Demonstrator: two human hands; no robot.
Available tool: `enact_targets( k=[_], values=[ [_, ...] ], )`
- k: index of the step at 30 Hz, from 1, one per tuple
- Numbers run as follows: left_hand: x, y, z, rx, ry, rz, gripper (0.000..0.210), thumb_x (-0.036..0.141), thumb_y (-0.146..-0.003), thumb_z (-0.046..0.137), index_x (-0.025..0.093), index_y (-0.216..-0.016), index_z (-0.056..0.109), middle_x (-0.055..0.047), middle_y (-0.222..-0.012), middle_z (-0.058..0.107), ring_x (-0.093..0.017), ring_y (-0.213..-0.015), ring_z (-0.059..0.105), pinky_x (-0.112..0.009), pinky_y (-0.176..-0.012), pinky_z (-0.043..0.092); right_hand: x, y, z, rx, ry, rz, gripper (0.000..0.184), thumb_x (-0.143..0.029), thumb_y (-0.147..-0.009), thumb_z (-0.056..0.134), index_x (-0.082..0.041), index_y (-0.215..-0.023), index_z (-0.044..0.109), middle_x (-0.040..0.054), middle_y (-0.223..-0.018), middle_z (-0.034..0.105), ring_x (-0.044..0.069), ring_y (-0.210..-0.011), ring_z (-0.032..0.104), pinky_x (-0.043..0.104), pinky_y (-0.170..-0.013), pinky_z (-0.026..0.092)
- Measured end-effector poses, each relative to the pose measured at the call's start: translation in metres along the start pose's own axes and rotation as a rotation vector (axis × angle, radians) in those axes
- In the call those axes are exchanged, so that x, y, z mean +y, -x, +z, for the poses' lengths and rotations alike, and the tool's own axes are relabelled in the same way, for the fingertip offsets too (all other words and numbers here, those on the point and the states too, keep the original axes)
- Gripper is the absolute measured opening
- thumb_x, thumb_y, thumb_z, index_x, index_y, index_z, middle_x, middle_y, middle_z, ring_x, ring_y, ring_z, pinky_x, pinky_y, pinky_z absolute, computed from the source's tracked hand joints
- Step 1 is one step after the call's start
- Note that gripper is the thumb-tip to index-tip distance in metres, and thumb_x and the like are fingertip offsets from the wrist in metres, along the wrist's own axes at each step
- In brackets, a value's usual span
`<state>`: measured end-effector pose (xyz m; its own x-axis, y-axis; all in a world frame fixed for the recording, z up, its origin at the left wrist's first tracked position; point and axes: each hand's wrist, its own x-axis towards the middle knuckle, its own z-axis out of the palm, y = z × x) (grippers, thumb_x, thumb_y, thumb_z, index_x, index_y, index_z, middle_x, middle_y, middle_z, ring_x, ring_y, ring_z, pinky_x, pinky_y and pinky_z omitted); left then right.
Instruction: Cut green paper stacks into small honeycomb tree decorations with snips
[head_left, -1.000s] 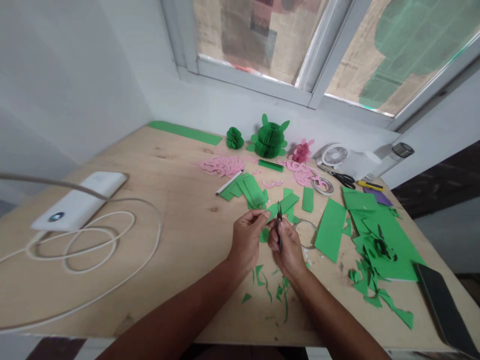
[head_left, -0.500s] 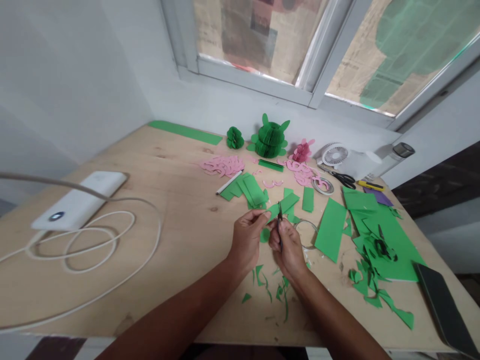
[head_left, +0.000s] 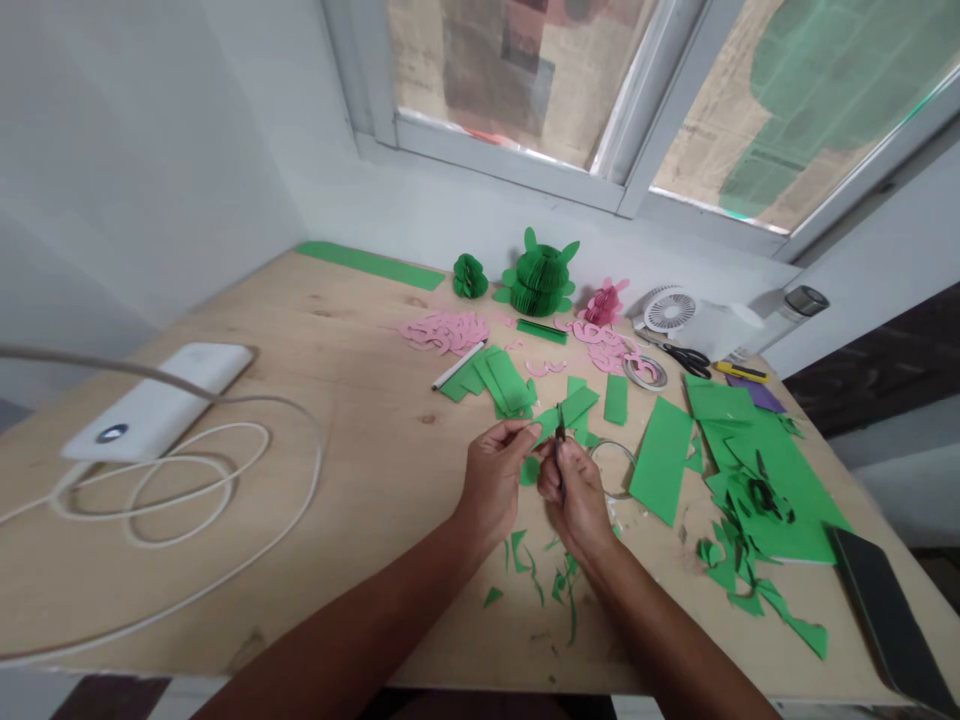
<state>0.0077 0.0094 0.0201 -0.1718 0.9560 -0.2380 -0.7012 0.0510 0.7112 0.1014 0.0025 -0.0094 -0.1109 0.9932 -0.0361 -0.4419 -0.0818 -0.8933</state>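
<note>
My left hand (head_left: 495,468) pinches a small piece of green paper (head_left: 547,424) between thumb and fingers. Close beside it, my right hand (head_left: 576,490) grips a pair of small scissors (head_left: 559,432), blades pointing away from me and up against the paper. The handles are mostly hidden in my fingers. Beyond both hands lie several cut green paper strips (head_left: 506,380) and a white pen (head_left: 459,365). Thin green offcuts (head_left: 536,575) are scattered on the wooden table (head_left: 360,470) between my forearms.
At the left a white power bank (head_left: 161,400) trails a looped cable. Green and pink paper figures (head_left: 541,280) stand by the wall, near a small fan (head_left: 670,310). Tape rolls (head_left: 645,373), black scissors (head_left: 686,358), green sheets (head_left: 787,490) and a dark phone (head_left: 889,615) occupy the right.
</note>
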Motion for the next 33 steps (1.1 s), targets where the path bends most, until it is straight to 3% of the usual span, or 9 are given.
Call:
enact_targets(
  k=[33],
  values=[
    [0.0077,-0.0038,-0.0017,-0.008,-0.071,0.003,0.017,0.023,-0.056,0.078,0.013,-0.063,0.066,0.001,-0.057,0.063,-0.012,-0.055,0.060,-0.026,-0.061,0.049,-0.0091,0.0025,0.0043,0.048,0.037,0.037,0.039,-0.055,-0.075,0.068,-0.019,-0.070,0.053,-0.0104,-0.047,0.029,0.006,-0.041,0.018,0.023,-0.039,0.013]
  ],
)
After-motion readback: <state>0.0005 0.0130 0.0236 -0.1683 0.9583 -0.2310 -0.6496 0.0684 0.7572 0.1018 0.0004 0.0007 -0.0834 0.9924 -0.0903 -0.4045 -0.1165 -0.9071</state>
